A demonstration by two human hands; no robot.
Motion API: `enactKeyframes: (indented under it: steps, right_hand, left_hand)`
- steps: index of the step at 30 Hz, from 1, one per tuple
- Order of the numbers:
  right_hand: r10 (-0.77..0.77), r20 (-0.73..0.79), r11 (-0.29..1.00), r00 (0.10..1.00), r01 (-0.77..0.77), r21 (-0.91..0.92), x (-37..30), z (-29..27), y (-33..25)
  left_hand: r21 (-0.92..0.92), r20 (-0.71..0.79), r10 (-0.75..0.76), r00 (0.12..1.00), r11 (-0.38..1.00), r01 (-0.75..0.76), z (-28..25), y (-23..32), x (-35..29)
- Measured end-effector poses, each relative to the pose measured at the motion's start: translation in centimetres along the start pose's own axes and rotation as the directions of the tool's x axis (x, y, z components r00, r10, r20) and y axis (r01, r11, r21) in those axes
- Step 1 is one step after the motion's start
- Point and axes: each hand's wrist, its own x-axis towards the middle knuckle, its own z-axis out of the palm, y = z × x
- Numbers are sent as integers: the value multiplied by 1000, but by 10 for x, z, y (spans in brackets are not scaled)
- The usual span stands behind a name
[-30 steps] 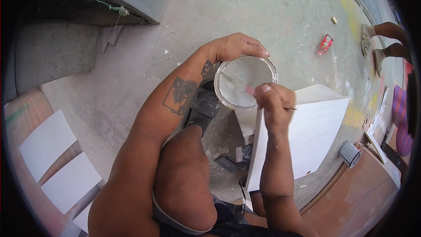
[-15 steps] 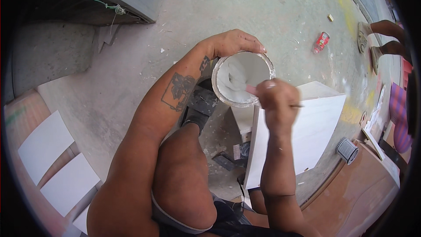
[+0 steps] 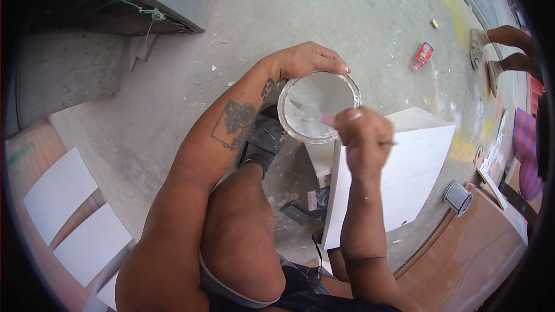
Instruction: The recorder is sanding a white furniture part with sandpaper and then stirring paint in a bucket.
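My left hand [image 3: 309, 60] is closed around the far side of a round can [image 3: 282, 117], its thumb near the rim. The can's mouth is tilted up toward me, and its rim is smeared white. Inside lies a smooth, pale paste [image 3: 315, 95]. At the can's near right rim, my right hand [image 3: 364, 136] makes a fist around a slim tool, whose thin end [image 3: 393, 143] pokes out on the right. The working end points into the can; the fingers and blur hide its kind.
Right of my knee, a white board [image 3: 399, 179] leans over a wooden box [image 3: 317, 159]. A red can [image 3: 422, 56] lies on the floor. Another person's feet [image 3: 478, 52] stand at far right. A small bucket [image 3: 458, 198] sits near a brown panel [image 3: 462, 248]. White panels [image 3: 60, 185] lie at left.
My right hand has shifted slightly left and down with the tool, and the paste's surface looks different. The left hand and can have dipped a little.
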Motion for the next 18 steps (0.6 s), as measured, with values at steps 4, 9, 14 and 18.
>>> enactKeyframes:
  steps: [4, 9, 14, 18]
  right_hand:
    - [-213, 5, 977, 977, 213, 26, 20, -1, -20]
    - [-195, 11, 974, 981, 194, -116, 10, 6, 53]
    - [9, 52, 990, 999, -1, -144, -3, 5, -11]
    - [-138, 118, 988, 983, 145, -49, 12, 0, -25]
  left_hand:
    - [-31, 15, -17, 1000, 999, 17, -1, -4, 3]
    - [9, -5, -21, 1000, 1000, 21, 2, 2, 8]
    - [-21, -8, 6, 1000, 1000, -6, 0, -2, -1]
    - [-42, 10, -56, 998, 998, 56, 3, 1, -1]
